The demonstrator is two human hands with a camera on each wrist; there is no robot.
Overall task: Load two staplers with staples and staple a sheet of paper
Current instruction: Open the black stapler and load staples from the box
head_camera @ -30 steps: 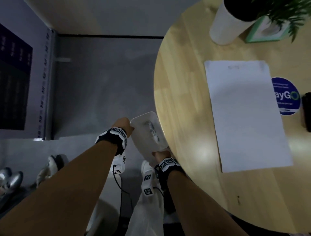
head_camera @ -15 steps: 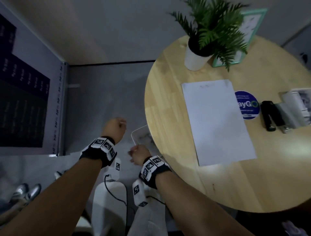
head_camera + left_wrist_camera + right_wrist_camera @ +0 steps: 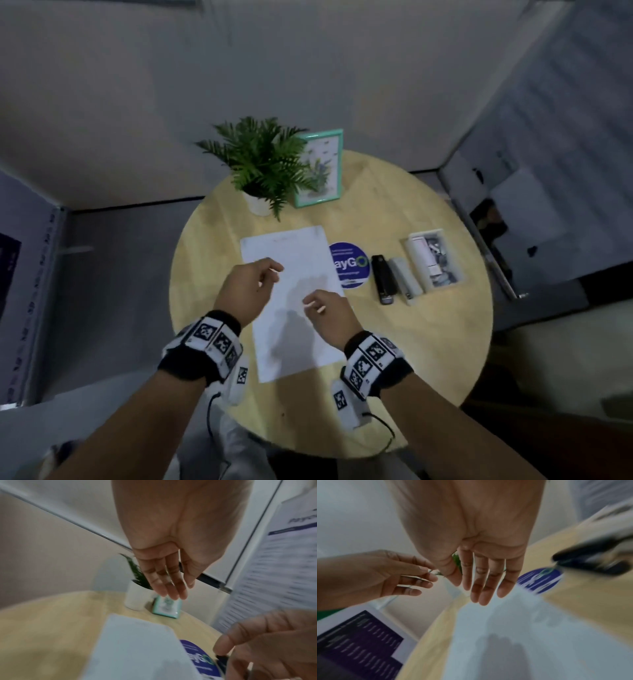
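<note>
- Over the sheet of paper point(image 3: 291, 294) at the worktop point(image 3: 428, 359) centre, left hand point(image 3: 245, 291) and right hand point(image 3: 329, 317) hover, fingers loose, holding nothing.
- At three o'clock, black stapler point(image 3: 383, 279) and grey stapler point(image 3: 406, 281) lie side by side, likely within easy reach for loading.

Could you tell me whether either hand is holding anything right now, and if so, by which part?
Nothing is held. The left hand and right hand hover empty, fingers relaxed, above the sheet of paper.
</note>
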